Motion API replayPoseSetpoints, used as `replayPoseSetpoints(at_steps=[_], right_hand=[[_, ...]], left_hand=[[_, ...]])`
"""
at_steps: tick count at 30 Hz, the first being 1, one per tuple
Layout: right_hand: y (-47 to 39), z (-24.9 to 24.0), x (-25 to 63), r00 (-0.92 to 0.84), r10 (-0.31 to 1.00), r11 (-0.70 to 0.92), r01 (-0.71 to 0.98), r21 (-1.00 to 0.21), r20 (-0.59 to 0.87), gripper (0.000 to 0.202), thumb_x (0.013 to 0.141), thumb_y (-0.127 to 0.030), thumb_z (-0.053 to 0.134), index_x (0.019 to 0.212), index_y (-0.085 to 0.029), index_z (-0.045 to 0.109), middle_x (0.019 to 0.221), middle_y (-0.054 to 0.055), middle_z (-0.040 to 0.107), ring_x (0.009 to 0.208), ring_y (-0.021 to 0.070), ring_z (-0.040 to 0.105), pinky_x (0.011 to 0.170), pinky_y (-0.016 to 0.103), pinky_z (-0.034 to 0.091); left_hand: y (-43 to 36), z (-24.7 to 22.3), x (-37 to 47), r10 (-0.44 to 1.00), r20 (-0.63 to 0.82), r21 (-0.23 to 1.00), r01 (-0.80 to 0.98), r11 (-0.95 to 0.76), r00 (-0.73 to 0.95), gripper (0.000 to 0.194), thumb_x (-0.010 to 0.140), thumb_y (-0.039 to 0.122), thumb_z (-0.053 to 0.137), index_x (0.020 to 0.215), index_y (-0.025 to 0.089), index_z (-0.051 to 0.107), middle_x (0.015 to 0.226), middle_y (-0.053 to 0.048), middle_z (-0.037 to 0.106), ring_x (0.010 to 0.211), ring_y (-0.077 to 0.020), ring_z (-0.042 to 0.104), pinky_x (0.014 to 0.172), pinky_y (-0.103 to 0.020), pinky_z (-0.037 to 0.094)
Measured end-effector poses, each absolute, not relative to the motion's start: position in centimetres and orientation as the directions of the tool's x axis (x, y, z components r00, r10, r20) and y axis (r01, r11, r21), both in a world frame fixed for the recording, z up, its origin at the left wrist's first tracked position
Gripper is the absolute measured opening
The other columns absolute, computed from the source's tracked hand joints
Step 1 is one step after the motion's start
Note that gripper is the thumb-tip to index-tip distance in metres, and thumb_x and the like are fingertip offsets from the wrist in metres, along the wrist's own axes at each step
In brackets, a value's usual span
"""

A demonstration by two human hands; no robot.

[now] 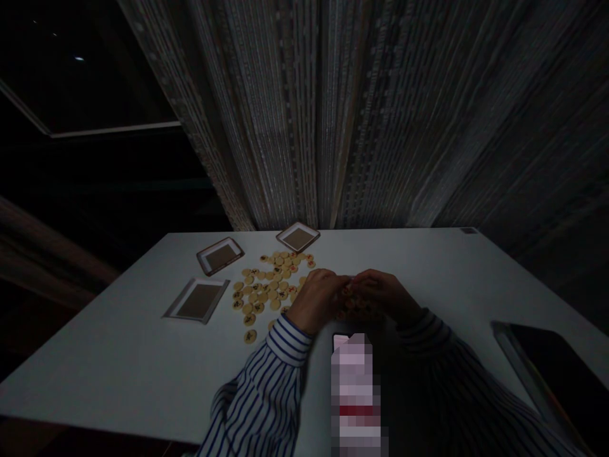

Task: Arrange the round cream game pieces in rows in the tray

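Note:
My left hand (316,297) reaches over the middle of the white table, with its fingers curled inward and the fingertips hidden. Facing it, my right hand (384,293) is bent the same way, and the fingertips almost meet. What either hand holds is too dark to make out. Just beneath them, red-marked xiangqi pieces (354,310) sit close together in shadow; whether a tray holds them cannot be told. Left of my left hand, many round wooden xiangqi pieces (262,297) lie loosely spread, some showing black or red characters, others plain.
Three shallow trays with brown rectangles inside lie beyond the loose pieces: a left one (197,299), a middle one (220,255) and a back one (298,237). A lit phone (341,343), partly blurred out, lies between my forearms. A dark flat device (552,362) rests at right. Striped curtains (333,114) hang behind the table (118,355).

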State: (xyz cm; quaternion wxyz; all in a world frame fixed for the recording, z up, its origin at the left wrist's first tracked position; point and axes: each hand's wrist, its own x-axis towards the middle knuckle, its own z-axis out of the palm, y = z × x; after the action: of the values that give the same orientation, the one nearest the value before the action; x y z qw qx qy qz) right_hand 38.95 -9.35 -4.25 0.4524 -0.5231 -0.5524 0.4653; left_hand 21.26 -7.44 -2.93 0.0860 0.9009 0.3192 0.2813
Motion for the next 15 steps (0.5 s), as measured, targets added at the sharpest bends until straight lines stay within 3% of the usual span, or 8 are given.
replayPoseSetpoints(at_steps=[5,9,12,15], right_hand=[[-9.4,-4.6,39.0,-0.009,0.998,0.058,0.169,-0.984,0.058,0.032,0.057,-0.045,0.07,0.07,-0.018,0.059,0.067,0.001,0.067,0.065,0.0156,0.063,0.062,0.031,0.051],[-9.5,-5.0,39.2,0.055,0.994,0.085,0.157,-0.984,0.095,0.035,0.057,-0.049,0.069,0.07,-0.019,0.058,0.065,0.001,0.067,0.064,0.0157,0.063,0.058,0.03,0.052],[-9.6,-5.3,39.2,0.071,0.989,0.121,0.143,-0.982,0.132,0.036,0.057,-0.051,0.069,0.071,-0.019,0.059,0.068,0.002,0.068,0.067,0.0166,0.064,0.06,0.03,0.053],[-9.6,-5.4,38.8,0.066,0.983,0.161,0.157,-0.974,0.174,0.033,0.061,-0.05,0.067,0.073,-0.02,0.059,0.07,0.002,0.068,0.069,0.0167,0.064,0.062,0.031,0.054]], left_hand=[[-7.4,-3.9,21.2,0.604,0.505,0.406,0.447,-0.797,0.617,0.035,0.073,0.011,0.061,0.107,0.02,0.057,0.095,-0.006,0.063,0.094,-0.0198,0.054,0.082,-0.037,0.046],[-7.3,-5.2,21.3,0.7,0.557,0.596,0.373,-0.711,0.447,0.032,0.075,0.013,0.06,0.107,0.018,0.058,0.108,-0.01,0.062,0.102,-0.02,0.055,0.09,-0.04,0.044],[-7.3,-5.8,21.6,0.878,0.406,0.833,0.292,-0.469,0.252,0.021,0.077,0.018,0.057,0.096,0.016,0.064,0.095,-0.008,0.068,0.086,-0.0176,0.062,0.079,-0.034,0.05],[-7.3,-6.0,21.9,0.963,0.177,0.969,0.136,-0.207,0.204,0.019,0.075,0.024,0.059,0.089,0.015,0.068,0.082,-0.006,0.07,0.073,-0.0158,0.064,0.066,-0.027,0.052]])
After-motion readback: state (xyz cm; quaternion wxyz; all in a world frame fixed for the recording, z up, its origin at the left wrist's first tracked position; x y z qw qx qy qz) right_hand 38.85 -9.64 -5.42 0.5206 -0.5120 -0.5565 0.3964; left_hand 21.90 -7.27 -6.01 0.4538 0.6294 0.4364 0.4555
